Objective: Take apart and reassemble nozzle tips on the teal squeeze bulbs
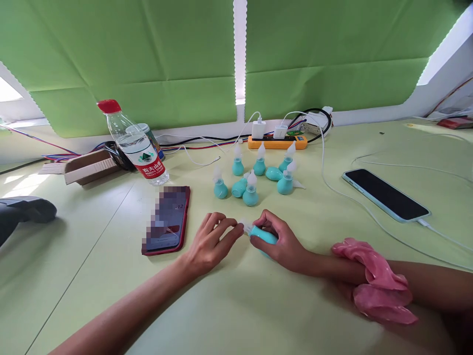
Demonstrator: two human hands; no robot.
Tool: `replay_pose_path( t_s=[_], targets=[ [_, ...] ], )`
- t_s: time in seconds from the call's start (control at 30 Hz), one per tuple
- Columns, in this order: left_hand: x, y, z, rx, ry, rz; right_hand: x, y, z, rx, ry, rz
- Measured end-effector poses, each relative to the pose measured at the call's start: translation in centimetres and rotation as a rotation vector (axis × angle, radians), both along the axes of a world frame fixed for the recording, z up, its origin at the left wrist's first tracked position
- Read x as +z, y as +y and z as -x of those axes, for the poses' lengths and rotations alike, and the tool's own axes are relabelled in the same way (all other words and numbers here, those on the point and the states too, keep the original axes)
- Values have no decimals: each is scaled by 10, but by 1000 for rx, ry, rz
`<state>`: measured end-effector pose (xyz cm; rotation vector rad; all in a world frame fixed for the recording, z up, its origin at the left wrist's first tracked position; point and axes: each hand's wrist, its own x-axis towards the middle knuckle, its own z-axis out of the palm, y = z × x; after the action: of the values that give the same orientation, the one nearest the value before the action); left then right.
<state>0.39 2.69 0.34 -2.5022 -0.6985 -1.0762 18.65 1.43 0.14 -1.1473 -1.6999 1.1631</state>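
Note:
A teal nasal aspirator (264, 235) lies on its side in my right hand (286, 244), whose fingers are wrapped round the bulb. Its clear tip (247, 227) points left, and my left hand (210, 246) pinches the end of it between thumb and finger. Part of the bulb is hidden by my right fingers. Just beyond my hands is a group of several more teal aspirators. Most stand upright with frosted tips up, such as the nearest aspirator (250, 197); a few, like one teal bulb (274, 173), lie on their sides.
Left of my hands lies a red-cased phone (166, 222), with a water bottle (138, 148) and a cardboard box (92, 167) behind it. An orange power strip (277, 143) sits at the back. To the right, a phone (386, 194) is plugged into a white cable (351, 202).

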Motion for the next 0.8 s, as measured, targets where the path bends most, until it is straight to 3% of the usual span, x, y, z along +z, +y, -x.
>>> replay_pose_path(
  t_s=[0.27, 0.5, 0.67, 0.8],
  targets=[
    [21, 0, 2, -82, 141, -111, 1, 0, -2, 53, -43, -32],
    [30, -3, 2, -113, 307, -27, 1, 0, -1, 45, -88, -64],
    [20, -4, 2, -97, 197, 33, 1, -2, 1, 26, -130, -105],
    [8, -5, -2, -73, -30, 163, 1, -2, 0, 22, -155, -159]
  ],
)
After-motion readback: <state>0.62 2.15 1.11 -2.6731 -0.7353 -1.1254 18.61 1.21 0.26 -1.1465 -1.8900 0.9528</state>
